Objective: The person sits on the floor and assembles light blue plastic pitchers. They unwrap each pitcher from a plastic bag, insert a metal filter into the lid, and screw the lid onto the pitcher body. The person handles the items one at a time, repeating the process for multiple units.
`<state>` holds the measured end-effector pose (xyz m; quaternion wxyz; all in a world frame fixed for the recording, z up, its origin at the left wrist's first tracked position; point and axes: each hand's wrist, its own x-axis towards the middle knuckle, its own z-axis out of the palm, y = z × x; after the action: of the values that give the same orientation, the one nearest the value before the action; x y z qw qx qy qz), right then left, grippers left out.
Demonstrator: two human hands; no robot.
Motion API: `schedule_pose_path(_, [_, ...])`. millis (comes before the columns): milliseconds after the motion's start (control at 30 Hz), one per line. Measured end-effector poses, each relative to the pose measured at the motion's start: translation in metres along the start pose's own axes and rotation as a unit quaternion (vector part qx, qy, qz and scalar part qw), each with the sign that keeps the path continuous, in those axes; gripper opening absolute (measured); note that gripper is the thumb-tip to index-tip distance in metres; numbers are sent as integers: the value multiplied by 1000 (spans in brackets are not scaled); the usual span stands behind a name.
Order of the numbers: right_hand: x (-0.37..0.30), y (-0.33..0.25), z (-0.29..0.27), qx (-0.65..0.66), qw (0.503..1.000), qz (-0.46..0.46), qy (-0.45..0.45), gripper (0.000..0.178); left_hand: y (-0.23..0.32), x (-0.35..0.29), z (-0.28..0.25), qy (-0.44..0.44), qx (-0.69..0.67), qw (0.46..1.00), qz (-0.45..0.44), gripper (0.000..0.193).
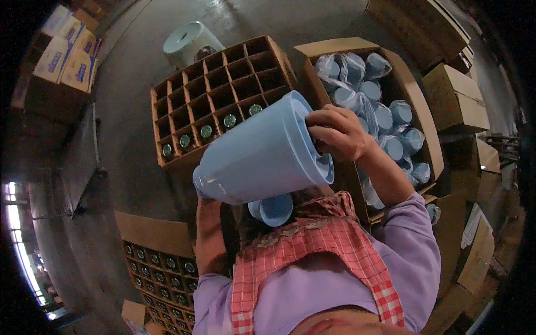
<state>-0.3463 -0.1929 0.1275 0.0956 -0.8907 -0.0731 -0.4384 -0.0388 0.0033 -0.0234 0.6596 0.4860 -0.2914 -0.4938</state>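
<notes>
A large light-blue plastic vessel [245, 153], like a jug body, lies tilted across the front of me with its wide rim to the right. My right hand [340, 131] is closed at this rim, with its fingertips reaching into the opening. Whether they also grip something inside is hidden. My left hand [206, 192] is at the narrower left end, mostly covered by the vessel, and supports it from behind. Below the vessel, near my lap, shows a smaller light-blue cup-like piece [274, 210].
Ahead stands a divided carton [223, 84], with greenish glass-topped items in its nearest row. To the right, an open carton [432, 148] holds several bagged light-blue cups [384, 118]. Another divided carton [153, 229] is at lower left. A pale round stool [190, 42] stands beyond.
</notes>
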Motion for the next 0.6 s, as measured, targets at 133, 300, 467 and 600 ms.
schedule_pose_path(133, [-2, -1, 2, 10, 1000, -17, 4, 29, -1, -1, 1, 2, 0, 1000, 0, 41])
schedule_pose_path(300, [4, -5, -7, 7, 998, 8, -61, 29, -4, -10, -7, 26, -2, 999, 26, 40])
schedule_pose_path(467, [-7, -10, -1, 163, 959, 230, 15, 28, -9, -14, -13, 50, -7, 994, 97, 38])
schedule_pose_path(600, [-42, -9, 30, 207, 845, 490, 53, 21, -8, -19, 1, 83, -9, 985, 149, 30])
